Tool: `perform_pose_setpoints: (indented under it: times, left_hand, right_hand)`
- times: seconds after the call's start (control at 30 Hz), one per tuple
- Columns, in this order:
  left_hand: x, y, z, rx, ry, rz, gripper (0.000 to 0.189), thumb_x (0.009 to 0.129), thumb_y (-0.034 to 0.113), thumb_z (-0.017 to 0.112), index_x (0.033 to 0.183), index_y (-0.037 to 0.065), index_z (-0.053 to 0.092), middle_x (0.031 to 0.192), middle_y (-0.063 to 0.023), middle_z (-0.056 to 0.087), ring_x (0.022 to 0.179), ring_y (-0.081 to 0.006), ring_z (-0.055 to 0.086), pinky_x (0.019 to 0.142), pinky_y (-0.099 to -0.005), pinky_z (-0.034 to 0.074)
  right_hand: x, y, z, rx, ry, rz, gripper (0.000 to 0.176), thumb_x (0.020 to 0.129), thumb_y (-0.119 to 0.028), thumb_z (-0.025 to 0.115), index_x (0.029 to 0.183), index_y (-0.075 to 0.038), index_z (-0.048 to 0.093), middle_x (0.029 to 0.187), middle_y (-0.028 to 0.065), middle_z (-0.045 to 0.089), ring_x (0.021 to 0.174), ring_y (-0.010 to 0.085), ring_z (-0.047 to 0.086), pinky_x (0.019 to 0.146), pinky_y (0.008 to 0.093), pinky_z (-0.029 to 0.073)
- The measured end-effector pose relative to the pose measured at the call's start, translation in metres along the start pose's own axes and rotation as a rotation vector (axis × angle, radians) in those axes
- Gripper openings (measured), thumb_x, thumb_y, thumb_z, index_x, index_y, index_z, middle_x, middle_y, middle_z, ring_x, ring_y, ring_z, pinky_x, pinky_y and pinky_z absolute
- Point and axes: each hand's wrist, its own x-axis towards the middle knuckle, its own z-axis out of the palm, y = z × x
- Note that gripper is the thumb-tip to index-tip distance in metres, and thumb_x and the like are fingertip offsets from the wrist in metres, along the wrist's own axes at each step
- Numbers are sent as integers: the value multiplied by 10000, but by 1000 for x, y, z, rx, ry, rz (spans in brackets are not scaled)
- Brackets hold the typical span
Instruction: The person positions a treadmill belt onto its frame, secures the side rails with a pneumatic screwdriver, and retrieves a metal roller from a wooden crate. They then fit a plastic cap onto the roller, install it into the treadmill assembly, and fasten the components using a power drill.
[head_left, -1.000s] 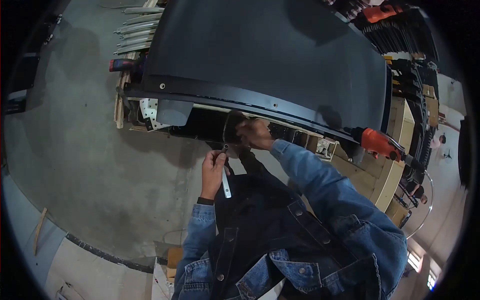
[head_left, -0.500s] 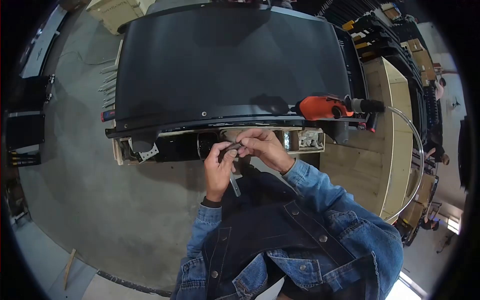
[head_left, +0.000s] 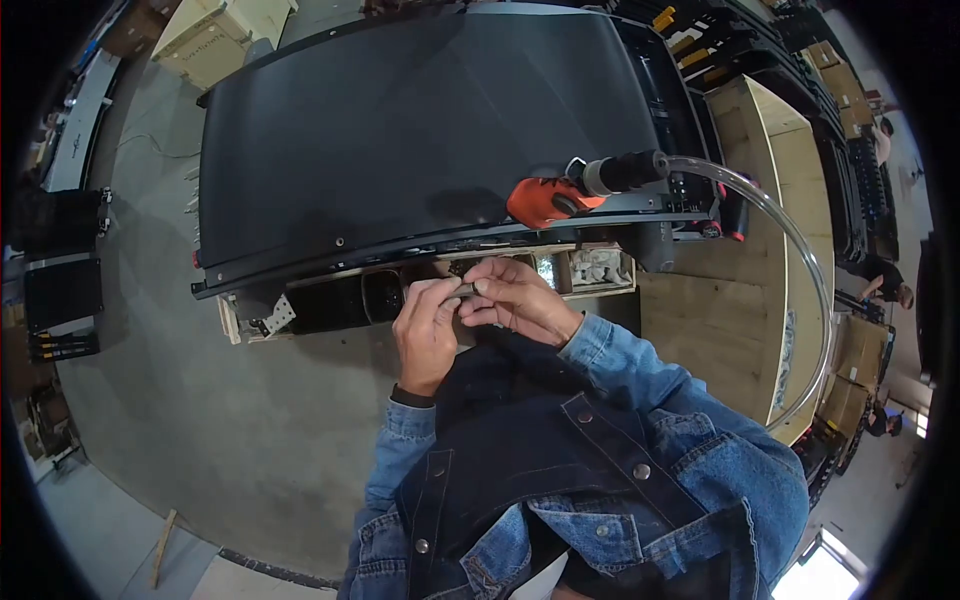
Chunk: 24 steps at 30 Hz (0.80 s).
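Observation:
Close together in front of my chest, my left hand [head_left: 428, 330] and my right hand [head_left: 522, 300] are both closed, fingertips pinching a small dark metal piece [head_left: 464, 290]. Fingers cover most of it, and I cannot tell its kind. Just beyond the hands runs the near edge of a large black panel [head_left: 400, 130]. An orange air tool [head_left: 540, 203] with a clear hose rests near that edge, ahead and to the right. Below the edge, a wooden parts tray [head_left: 628, 270] shows partly behind my hands.
A tall wooden crate [head_left: 720, 300] stands on the right, with the clear hose [head_left: 815, 270] looping across it. A perforated metal bracket [head_left: 280, 316] sits at the left end below the panel. Grey floor [head_left: 220, 430] spreads to the left. People are in the far right background.
The view has shifted, so the panel and orange tool sit further left. The flat metal strip that hung below my left hand no longer shows. Both hands keep their pinch.

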Motion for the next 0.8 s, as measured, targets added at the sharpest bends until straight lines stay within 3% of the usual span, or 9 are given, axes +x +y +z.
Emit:
perform_pose_setpoints:
  times: [0.13,0.23,0.3,0.37,0.47,0.5,0.53,0.63,0.8]
  left_hand:
    - [-8,13,19,182,139,51,189,907,34,661,1094,12,678,992,-132,654,883,-276,649,767,-347,516]
    - [-2,15,19,-222,-1,-277,162,942,76,646,1084,4,678,987,-108,666,913,-248,647,779,-333,511]
    - [3,8,11,-182,-27,-165,158,979,124,625,1086,27,688,986,-63,668,778,-148,618,642,-269,475]
    - [1,10,3,-548,-275,-773,180,993,141,614,1128,42,679,978,-35,662,626,-55,526,520,-203,376]
    - [-6,12,22,-970,-119,-989,207,999,129,599,1176,39,657,981,-15,653,549,19,417,461,-163,256]
    - [-8,11,22,-994,-147,-949,216,994,104,600,1183,6,631,962,-13,640,624,-39,516,539,-193,399]
    - [-11,11,29,-999,-139,-947,216,994,104,600,1183,6,631,962,-13,640,624,-39,516,539,-193,399]
    - [-13,16,51,-296,107,-287,170,955,51,623,1108,-20,636,910,-71,620,865,-192,628,837,-313,499]
    - [0,8,42,-240,-83,-175,143,919,54,660,1047,-10,655,910,-99,618,845,-197,624,772,-309,489]
  right_hand:
    - [-7,-11,5,97,14,55,182,1022,-90,570,1186,-15,582,1098,117,652,976,239,706,892,371,607]
    - [-7,-21,0,-129,32,-40,178,1015,-94,580,1172,-8,582,1076,106,646,951,227,707,872,362,610]
    - [-9,-28,-8,-510,54,-75,181,1014,-101,586,1154,14,596,1037,86,642,918,180,702,827,314,598]
    - [-13,-22,-16,-684,49,-170,181,1011,-99,590,1140,28,605,1010,79,641,898,157,693,802,294,586]
    - [-14,-13,-22,-900,46,-391,172,1005,-84,600,1103,56,622,950,69,659,854,117,668,752,257,556]
    - [-14,-12,-24,-928,94,-420,168,1002,-77,602,1104,56,622,952,70,665,852,118,667,752,257,556]
    - [-15,-10,-24,-954,146,-449,165,999,-70,604,1104,55,622,954,71,670,850,118,666,752,256,555]
    - [-18,-3,-20,-615,247,-304,151,989,-79,618,1074,45,623,953,101,678,846,158,701,751,280,589]
    - [-31,-20,-29,-307,267,-56,171,979,-127,638,1037,30,602,951,121,675,854,219,732,763,319,628]
